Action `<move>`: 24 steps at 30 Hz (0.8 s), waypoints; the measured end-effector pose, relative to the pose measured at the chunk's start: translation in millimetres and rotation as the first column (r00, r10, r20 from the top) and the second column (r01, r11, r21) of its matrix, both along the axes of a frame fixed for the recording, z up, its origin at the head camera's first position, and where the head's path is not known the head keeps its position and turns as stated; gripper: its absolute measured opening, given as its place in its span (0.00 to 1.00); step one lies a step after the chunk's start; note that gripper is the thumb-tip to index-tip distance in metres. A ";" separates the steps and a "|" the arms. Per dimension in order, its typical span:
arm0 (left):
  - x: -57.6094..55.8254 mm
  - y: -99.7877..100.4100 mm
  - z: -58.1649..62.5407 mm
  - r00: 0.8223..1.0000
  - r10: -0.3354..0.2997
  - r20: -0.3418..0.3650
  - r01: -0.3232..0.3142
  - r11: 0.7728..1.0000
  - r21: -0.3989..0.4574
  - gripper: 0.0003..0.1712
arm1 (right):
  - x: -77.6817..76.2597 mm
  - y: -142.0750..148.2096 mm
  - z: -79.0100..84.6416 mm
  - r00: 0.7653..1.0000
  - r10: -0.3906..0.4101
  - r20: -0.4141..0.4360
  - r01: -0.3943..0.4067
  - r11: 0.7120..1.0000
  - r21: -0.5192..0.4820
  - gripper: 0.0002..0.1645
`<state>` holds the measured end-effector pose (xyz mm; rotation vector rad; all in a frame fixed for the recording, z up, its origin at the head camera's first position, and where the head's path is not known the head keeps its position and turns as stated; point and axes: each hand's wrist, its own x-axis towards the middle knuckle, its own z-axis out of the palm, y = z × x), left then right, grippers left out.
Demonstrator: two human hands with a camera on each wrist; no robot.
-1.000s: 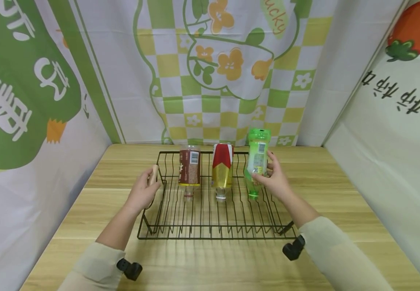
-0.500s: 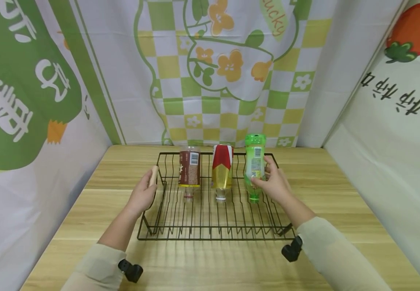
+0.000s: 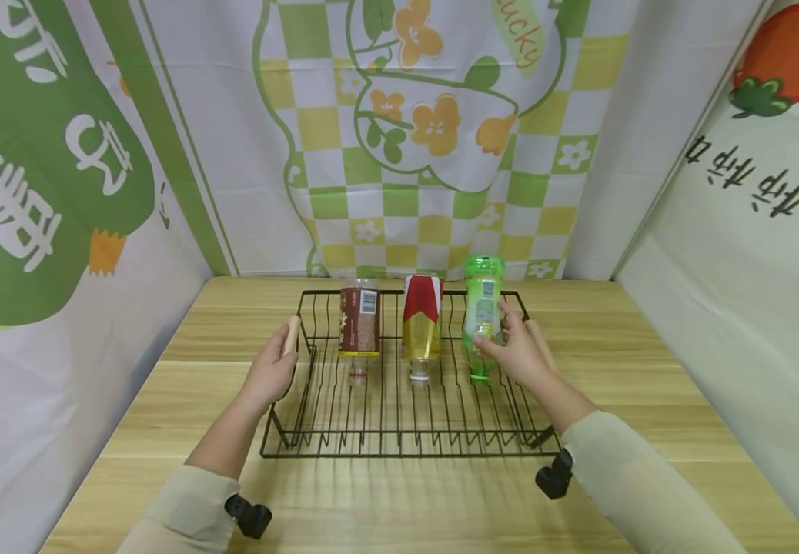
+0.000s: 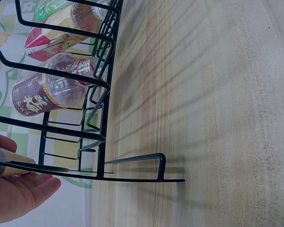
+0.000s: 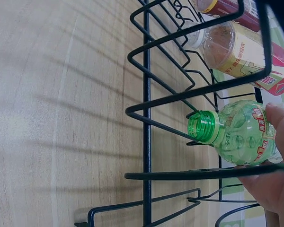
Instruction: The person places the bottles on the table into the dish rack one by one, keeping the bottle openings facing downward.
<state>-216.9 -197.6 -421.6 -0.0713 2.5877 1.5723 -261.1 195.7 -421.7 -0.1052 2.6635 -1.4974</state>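
A black wire dish rack (image 3: 409, 432) stands on the wooden table. At its left end my left hand (image 3: 269, 377) grips the wooden handle (image 3: 292, 335); the left wrist view shows thumb and fingers on either side of it. Toward the rack's right side, my right hand (image 3: 526, 357) holds a green clear plastic bottle (image 3: 484, 298) upside down, thumb in front and fingers along its side. The bottle's uncapped green neck (image 5: 202, 126) points down among the wires. Two more upside-down bottles stand in the rack: one with a brown label (image 3: 360, 319), one red and yellow (image 3: 423, 315).
The rack's other wooden handle (image 3: 540, 343) shows partly behind my right hand. Patterned cloth (image 3: 434, 208) hangs behind the table, with printed cloth on both sides. Table surface (image 3: 413, 508) extends in front of the rack.
My right hand has lowered the green bottle and brought it slightly left, and the bottle now stands straighter. My left hand has stayed on the handle.
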 end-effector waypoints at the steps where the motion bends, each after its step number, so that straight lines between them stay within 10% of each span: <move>1: -0.2 -0.2 -0.2 1.000 0.000 -0.002 0.000 1.000 -0.003 0.36 | -0.1 0.1 0.0 1.000 0.001 -0.001 -0.001 1.000 0.026 0.53; 8: -2.6 -1.4 -2.5 1.000 0.000 -0.002 0.000 1.000 -0.006 0.37 | -1.2 1.1 -1.1 0.999 0.040 -0.016 -0.037 0.989 0.140 0.52; 24: -1.0 -0.1 -1.3 1.000 -0.003 -0.006 0.003 1.000 -0.014 0.37 | 1.4 0.4 0.4 0.998 0.063 -0.021 -0.062 0.997 0.053 0.49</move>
